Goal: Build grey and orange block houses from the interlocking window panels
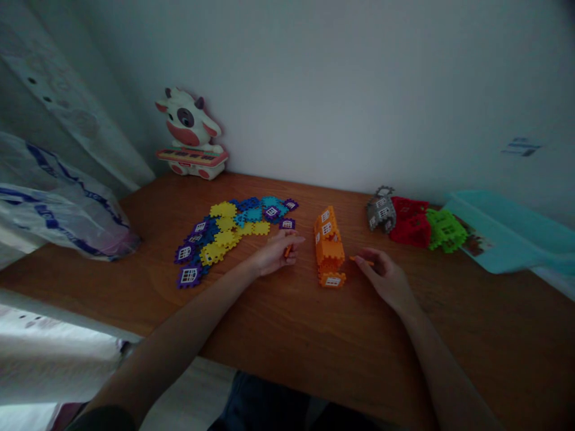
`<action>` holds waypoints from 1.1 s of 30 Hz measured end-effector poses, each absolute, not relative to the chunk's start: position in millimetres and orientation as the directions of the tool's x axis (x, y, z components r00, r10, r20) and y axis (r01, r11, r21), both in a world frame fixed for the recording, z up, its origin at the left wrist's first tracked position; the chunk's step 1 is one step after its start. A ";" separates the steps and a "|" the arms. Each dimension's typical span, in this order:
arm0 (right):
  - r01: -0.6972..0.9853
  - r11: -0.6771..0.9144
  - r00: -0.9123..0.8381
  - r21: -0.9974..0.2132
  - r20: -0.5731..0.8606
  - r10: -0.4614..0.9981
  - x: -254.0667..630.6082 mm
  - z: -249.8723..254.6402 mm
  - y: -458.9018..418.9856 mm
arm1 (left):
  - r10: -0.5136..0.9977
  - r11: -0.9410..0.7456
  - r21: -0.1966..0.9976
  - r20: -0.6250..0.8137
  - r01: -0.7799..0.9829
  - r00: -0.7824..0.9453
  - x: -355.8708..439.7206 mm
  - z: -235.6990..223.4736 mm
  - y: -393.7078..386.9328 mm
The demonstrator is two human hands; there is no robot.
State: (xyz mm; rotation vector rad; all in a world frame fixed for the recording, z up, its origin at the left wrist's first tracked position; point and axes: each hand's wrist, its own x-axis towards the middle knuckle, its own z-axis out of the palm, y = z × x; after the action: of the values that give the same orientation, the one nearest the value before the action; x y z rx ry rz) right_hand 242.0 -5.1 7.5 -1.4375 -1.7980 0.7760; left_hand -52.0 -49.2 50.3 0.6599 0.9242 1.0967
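An orange structure point(330, 250) of interlocking building tiles, some with white window prints, stands on the wooden table between my hands. To its left, my left hand point(281, 251) is closed on a small orange tile point(288, 251), mostly hidden by the fingers. On the other side, my right hand point(381, 275) pinches a thin orange tile point(363, 260), seen nearly edge-on. Neither hand touches the structure. Beyond my left hand lies a spread of yellow tiles point(227, 238), dark blue and light blue tiles point(254, 214), and purple window tiles point(188, 276).
Toward the back right sit a grey tile build point(381, 212), a red one point(409, 221) and a green one point(445, 230). Beside them is a turquoise bin point(507, 221). A cow toy keyboard point(192, 134) stands back left; a plastic bag point(63, 197) rests at the far left.
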 end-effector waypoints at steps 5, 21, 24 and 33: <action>0.729 0.414 -0.333 -0.545 0.247 0.910 254.3 12.1 -5.4 | 0.793 0.585 0.725 -0.418 -0.362 0.444 -57.7 51.0 -48.5; 0.653 0.241 -0.230 -0.719 0.114 0.966 261.2 15.1 -3.4 | 0.946 0.273 0.814 -0.132 -0.513 0.294 -60.1 57.3 -51.4; 0.551 0.197 -0.190 -0.811 0.108 0.976 261.0 16.4 -4.5 | 0.979 0.107 0.924 -0.032 -0.368 0.204 -56.8 50.3 -50.6; 0.278 0.163 -0.278 -0.947 0.083 0.957 258.3 16.1 -4.6 | 0.958 0.082 0.996 -0.084 0.020 0.274 -46.6 38.1 -53.8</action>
State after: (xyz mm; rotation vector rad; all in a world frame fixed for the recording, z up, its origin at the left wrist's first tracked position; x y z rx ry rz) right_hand 258.3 -4.6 16.1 -1.1918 -1.6908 1.1461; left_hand -46.6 -53.8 38.1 1.2728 1.0470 0.9398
